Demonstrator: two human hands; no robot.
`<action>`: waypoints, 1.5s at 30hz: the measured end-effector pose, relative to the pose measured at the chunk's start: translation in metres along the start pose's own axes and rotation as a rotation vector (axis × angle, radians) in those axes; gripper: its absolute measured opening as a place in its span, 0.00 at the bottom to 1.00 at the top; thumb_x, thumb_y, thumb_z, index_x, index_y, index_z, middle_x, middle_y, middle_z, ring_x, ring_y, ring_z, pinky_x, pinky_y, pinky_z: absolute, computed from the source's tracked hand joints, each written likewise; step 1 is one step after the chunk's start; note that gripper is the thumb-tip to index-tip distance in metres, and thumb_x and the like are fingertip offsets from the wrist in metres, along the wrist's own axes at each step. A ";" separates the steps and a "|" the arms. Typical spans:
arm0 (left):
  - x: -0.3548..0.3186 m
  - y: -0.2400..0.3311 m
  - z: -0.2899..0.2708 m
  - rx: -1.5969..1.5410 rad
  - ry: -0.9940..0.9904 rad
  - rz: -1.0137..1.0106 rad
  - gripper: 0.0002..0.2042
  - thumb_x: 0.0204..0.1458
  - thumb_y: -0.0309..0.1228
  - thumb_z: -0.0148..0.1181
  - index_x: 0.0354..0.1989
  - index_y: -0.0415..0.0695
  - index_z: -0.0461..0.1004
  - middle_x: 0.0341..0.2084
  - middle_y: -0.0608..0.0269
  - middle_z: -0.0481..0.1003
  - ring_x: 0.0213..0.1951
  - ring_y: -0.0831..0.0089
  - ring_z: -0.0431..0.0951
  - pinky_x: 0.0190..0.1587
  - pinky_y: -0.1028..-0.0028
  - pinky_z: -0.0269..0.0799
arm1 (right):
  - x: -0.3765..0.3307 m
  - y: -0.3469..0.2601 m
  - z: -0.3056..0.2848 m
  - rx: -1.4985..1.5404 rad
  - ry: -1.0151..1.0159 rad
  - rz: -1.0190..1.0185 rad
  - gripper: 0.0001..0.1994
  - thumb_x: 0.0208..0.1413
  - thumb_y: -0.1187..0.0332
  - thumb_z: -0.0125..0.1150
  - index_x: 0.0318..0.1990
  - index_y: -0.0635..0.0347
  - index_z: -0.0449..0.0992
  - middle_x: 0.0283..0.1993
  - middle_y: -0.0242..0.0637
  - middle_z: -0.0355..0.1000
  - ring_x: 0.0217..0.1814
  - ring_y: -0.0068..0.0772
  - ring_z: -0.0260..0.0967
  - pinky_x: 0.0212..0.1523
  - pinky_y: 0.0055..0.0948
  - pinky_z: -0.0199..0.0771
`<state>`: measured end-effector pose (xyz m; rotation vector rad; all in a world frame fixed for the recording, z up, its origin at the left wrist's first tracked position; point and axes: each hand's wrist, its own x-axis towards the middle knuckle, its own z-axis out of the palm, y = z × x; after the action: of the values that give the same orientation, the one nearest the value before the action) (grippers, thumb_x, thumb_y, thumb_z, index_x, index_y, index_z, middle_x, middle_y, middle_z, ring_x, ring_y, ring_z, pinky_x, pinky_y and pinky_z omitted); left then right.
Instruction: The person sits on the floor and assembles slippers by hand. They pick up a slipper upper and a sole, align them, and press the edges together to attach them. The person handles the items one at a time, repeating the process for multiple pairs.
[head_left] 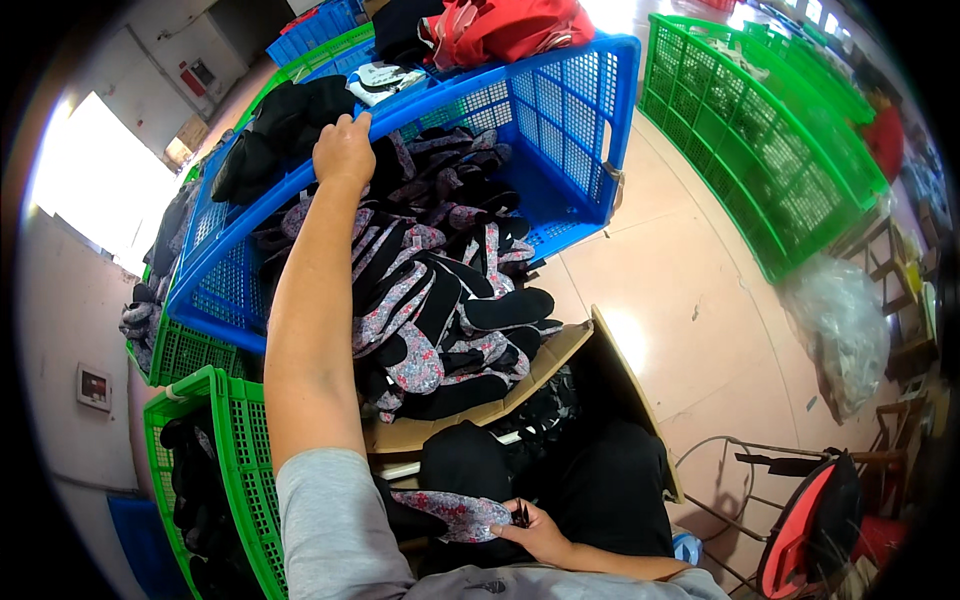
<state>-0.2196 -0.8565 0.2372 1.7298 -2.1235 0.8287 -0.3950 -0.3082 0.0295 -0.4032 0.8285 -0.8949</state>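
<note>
My left arm reaches forward, and my left hand (345,152) is closed over the near-left rim of a blue plastic crate (575,100). The crate tips toward me, and a heap of black and floral-patterned slippers (410,360) spills from it onto a cardboard flap (440,432). Low in front of my body, my right hand (543,537) pinches the end of one floral slipper (455,513). A small dark object (520,513), perhaps thread snips, shows by the same fingers. My black-trousered knees are on either side of an open cardboard box with black scraps (545,415) inside.
Green crates stand at the lower left (235,480) and far right (760,140). Red cloth (505,30) and black slippers (300,115) lie by the blue crate's far and left sides. A clear plastic bag (840,320) and a metal-framed stool (740,500) sit at right on the tiled floor.
</note>
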 end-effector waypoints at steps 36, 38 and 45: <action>-0.053 -0.034 -0.035 -0.114 0.059 0.158 0.22 0.44 0.19 0.57 0.50 0.50 0.77 0.40 0.59 0.75 0.42 0.55 0.75 0.46 0.59 0.73 | -0.005 -0.011 0.011 0.017 -0.061 -0.053 0.11 0.58 0.76 0.66 0.46 0.61 0.73 0.40 0.25 0.74 0.41 0.11 0.68 0.46 0.17 0.70; -0.046 -0.023 -0.030 -0.106 0.063 0.158 0.21 0.45 0.20 0.57 0.50 0.50 0.77 0.39 0.58 0.75 0.42 0.55 0.75 0.45 0.59 0.74 | -0.004 -0.005 0.008 0.047 -0.071 -0.036 0.11 0.57 0.77 0.66 0.46 0.60 0.73 0.40 0.25 0.73 0.41 0.12 0.68 0.47 0.18 0.70; -0.029 -0.011 -0.019 -0.081 0.087 0.143 0.20 0.46 0.21 0.57 0.50 0.50 0.77 0.39 0.58 0.76 0.41 0.56 0.76 0.44 0.60 0.74 | -0.004 -0.002 0.006 0.017 -0.062 -0.035 0.11 0.58 0.76 0.65 0.47 0.61 0.73 0.39 0.21 0.73 0.37 0.07 0.65 0.40 0.13 0.67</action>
<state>-0.2048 -0.8233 0.2396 1.4886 -2.2105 0.8277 -0.3927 -0.3069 0.0366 -0.4299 0.7590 -0.9170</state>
